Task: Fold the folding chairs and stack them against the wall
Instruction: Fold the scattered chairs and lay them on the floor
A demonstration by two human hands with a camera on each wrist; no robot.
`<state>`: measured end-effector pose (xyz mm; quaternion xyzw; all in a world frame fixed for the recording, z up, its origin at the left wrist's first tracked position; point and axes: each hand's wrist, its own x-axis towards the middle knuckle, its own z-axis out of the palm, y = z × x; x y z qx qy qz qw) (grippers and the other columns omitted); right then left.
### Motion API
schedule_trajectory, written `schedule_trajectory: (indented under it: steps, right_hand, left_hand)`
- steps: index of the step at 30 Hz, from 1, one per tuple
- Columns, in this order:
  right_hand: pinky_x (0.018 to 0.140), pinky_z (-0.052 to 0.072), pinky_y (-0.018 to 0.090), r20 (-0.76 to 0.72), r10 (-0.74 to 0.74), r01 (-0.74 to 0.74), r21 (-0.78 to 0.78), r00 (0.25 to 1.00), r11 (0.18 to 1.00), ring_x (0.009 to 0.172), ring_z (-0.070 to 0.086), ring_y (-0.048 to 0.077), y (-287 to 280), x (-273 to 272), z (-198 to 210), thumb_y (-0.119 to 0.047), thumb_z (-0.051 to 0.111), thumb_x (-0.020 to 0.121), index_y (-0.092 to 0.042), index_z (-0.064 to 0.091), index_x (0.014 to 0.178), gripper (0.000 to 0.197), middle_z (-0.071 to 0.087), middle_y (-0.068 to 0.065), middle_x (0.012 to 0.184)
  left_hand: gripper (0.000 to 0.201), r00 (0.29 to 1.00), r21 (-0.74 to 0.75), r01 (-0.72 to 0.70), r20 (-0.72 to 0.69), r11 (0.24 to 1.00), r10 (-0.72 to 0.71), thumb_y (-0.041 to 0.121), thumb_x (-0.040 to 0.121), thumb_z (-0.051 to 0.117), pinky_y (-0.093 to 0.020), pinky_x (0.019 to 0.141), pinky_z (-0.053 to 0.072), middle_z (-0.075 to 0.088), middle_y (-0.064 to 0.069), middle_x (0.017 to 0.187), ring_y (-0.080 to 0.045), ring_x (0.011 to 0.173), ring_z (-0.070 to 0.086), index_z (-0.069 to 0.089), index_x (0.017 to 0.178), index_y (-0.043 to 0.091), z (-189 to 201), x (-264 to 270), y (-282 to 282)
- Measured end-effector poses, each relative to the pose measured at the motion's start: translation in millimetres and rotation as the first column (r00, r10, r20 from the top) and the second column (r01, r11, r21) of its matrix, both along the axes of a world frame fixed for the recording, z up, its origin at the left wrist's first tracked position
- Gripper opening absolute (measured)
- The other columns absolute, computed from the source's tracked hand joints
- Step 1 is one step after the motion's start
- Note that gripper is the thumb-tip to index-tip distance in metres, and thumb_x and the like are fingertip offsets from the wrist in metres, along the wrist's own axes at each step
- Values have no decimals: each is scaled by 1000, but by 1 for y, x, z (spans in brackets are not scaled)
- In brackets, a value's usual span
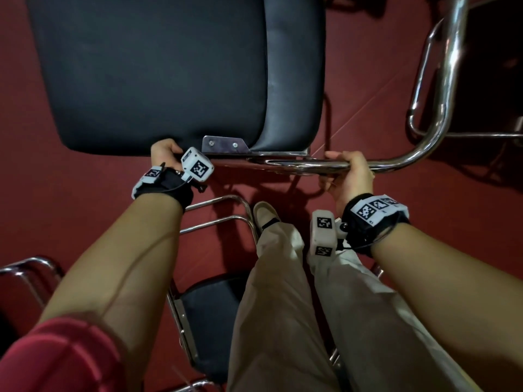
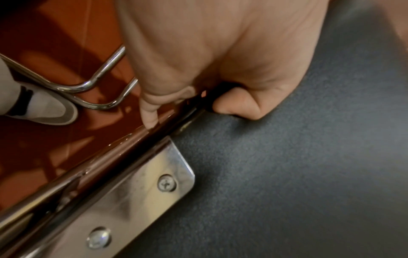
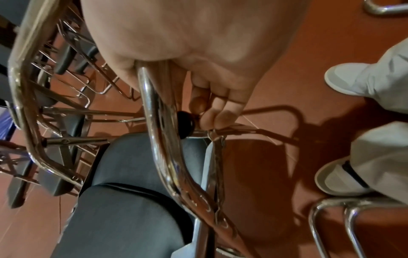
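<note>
Head view: your left hand [image 1: 164,152] grips the seat [image 1: 152,72] edge, your right hand [image 1: 349,172] wraps the slick chrome tube [image 1: 308,165]; chair looks stiff, weighty.

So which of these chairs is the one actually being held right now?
The black-cushioned chair ahead: left hand grips its seat edge, right hand its chrome tube. The chair by the legs is untouched.

You wear a black wrist strap [image 1: 169,185] on each bare forearm, each carrying white blocks printed with black square markers and a thin black cable, with a red sleeve [image 1: 56,360] at seven o'clock, loose beige trousers [image 1: 283,321] at six, and pale slip-on shoes [image 1: 264,213].
</note>
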<state>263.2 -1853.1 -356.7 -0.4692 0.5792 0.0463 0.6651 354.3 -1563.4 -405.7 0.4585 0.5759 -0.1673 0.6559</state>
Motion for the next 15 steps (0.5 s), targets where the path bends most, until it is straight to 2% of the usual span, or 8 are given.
schedule_trajectory:
  steps: [3,6,8,11,14,15]
  right_hand:
    - [51,45,27,-4,-17,17,-16,1000,1000,46,52,19,-16,-2,2,-29,55,75,-4,71,92,34,60,7,64]
    - [52,49,27,-21,-18,18,-46,1000,999,47,56,21,-34,-3,2,-28,54,82,-7,72,94,30,63,11,74]
    - [50,47,27,-30,-28,26,-52,999,998,45,53,21,-47,-6,5,-30,56,80,-10,72,90,27,61,10,68]
    - [47,38,24,-32,-40,38,-58,999,998,40,43,18,-67,-7,11,-31,58,75,-9,71,84,26,52,6,53]
    - [44,39,24,-20,-32,32,-38,999,999,41,48,19,-79,-10,17,-35,61,66,-8,70,86,34,55,7,54]
    - [44,42,24,-8,-32,31,-42,999,999,42,51,19,-83,-11,18,-35,62,67,-9,69,90,35,57,7,57]
  left_hand:
    - [31,1000,-8,25,15,1000,-25,4,46,43,-43,83,39,33,-6,74,-25,63,37,28,67,21,17,-1,-18]
    - [30,999,-41,4,37,999,-3,3,46,41,-43,85,38,35,-4,69,-24,62,35,26,66,20,33,-2,-37]
    - [29,998,-54,16,65,998,-12,3,47,40,-43,86,38,34,-3,71,-23,64,35,25,65,20,42,-3,-51]
    - [25,993,-82,32,112,996,-23,2,49,40,-43,88,39,39,-1,71,-23,64,40,29,65,18,58,-3,-74]
    - [20,988,-99,41,151,994,-25,3,51,41,-46,98,41,48,-2,78,-25,71,48,37,65,16,73,-3,-93]
    - [19,988,-77,63,148,995,-51,4,51,41,-47,99,40,49,-2,79,-26,72,48,37,65,16,79,-2,-100]
